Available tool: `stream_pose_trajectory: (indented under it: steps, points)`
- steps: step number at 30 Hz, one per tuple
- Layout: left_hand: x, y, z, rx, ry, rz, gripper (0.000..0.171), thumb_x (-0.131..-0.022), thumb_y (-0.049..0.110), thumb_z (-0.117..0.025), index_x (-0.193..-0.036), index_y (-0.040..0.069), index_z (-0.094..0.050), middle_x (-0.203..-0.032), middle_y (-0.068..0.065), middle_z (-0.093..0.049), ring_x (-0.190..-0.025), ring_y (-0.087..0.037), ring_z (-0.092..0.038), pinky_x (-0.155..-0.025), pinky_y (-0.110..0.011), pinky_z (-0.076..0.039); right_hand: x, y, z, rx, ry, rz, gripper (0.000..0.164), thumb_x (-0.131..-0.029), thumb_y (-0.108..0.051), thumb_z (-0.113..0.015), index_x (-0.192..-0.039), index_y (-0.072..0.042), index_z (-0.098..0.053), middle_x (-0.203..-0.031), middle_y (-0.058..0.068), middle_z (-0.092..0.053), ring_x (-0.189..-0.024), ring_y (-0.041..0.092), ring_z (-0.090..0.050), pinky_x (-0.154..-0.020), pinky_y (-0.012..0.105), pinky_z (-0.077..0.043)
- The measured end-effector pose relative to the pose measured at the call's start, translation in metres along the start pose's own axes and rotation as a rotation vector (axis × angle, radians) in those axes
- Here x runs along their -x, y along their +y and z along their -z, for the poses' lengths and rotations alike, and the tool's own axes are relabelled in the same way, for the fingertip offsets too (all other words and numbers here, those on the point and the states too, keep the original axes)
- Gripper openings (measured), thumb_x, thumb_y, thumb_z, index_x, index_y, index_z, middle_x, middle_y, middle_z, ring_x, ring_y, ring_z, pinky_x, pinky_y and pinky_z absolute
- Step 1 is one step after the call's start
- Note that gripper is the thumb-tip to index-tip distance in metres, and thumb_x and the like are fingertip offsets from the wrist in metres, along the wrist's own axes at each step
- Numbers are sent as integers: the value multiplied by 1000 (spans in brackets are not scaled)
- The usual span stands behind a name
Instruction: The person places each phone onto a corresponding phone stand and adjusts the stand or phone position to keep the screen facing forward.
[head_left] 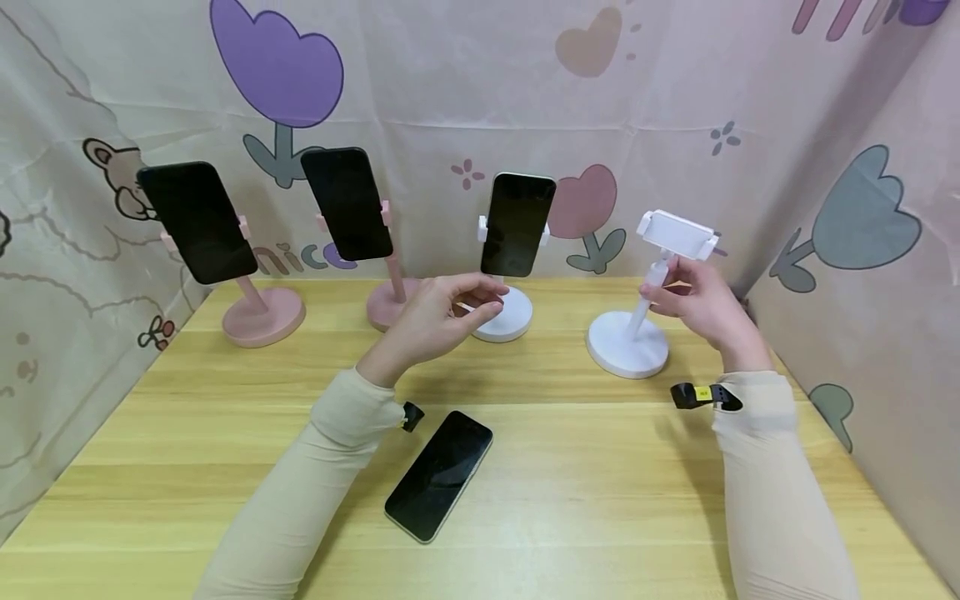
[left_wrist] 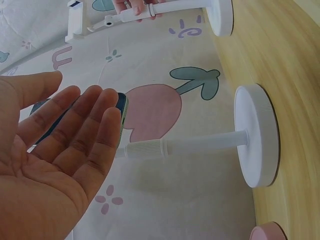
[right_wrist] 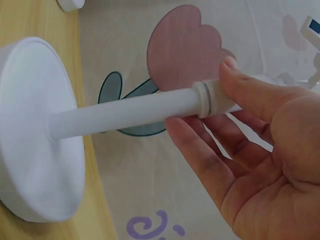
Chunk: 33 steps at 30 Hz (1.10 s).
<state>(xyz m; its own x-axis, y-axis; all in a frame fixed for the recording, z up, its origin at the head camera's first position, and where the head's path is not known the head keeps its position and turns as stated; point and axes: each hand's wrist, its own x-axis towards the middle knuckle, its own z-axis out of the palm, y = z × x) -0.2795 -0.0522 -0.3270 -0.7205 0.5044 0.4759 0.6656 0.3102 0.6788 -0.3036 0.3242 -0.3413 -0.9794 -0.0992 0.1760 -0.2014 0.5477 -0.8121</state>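
Observation:
On the right of the head view stands a white phone stand [head_left: 627, 346] with a tilted bare holder [head_left: 678, 233]. My right hand [head_left: 705, 308] grips its upright stem; in the right wrist view, thumb and fingers curl round the stem [right_wrist: 130, 115] near the ring. My left hand [head_left: 431, 321], fingers loosely bent and holding nothing, hovers before a second white stand [head_left: 510, 317] that bears a phone [head_left: 517, 225]. In the left wrist view the left palm [left_wrist: 55, 175] faces the camera and hides part of that phone. A dark-screened phone [head_left: 438, 477] lies flat on the table.
Two pink stands, the left one [head_left: 262, 318] and another [head_left: 382, 307] partly behind my left hand, each hold a phone. The wooden table [head_left: 585, 500] ends at a patterned cloth [head_left: 420, 83] at the back and sides.

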Motion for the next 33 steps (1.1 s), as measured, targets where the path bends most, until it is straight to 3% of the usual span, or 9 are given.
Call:
stream_pose_trajectory:
  steps: [6,14,21,33]
  points:
    - [1,-2,-1,-8,-7,6,19,-92,17,-66,-110,13,-69,-98,8,-67,-87,-5,-62,-74,-29,-54,3,-8,-5,4,-74,-30,48,-86,-36,-71,-114,-2,-51,-111,14,-55,-103,26,-59,-81,31,-54]
    - [2,-3,-1,-22,-20,7,19,-92,19,-66,-110,14,-69,-98,11,-66,-86,-4,-61,-73,-26,-53,3,-13,-13,15,-106,10,43,-87,-34,-71,-109,-1,-54,-107,14,-57,-101,26,-61,-80,31,-54]
    - [1,-3,-1,-45,-22,6,21,-92,21,-67,-111,14,-68,-100,11,-66,-87,-4,-61,-72,-27,-54,3,-21,-21,-38,-164,29,43,-86,-30,-73,-111,0,-54,-109,15,-58,-102,27,-60,-81,33,-54]
    - [1,-2,-2,-49,-34,5,21,-92,22,-67,-111,15,-68,-102,10,-66,-86,-4,-61,-73,-29,-54,3,-26,-33,-51,-197,28,41,-84,-31,-74,-110,-5,-57,-105,12,-60,-97,25,-62,-79,31,-54]
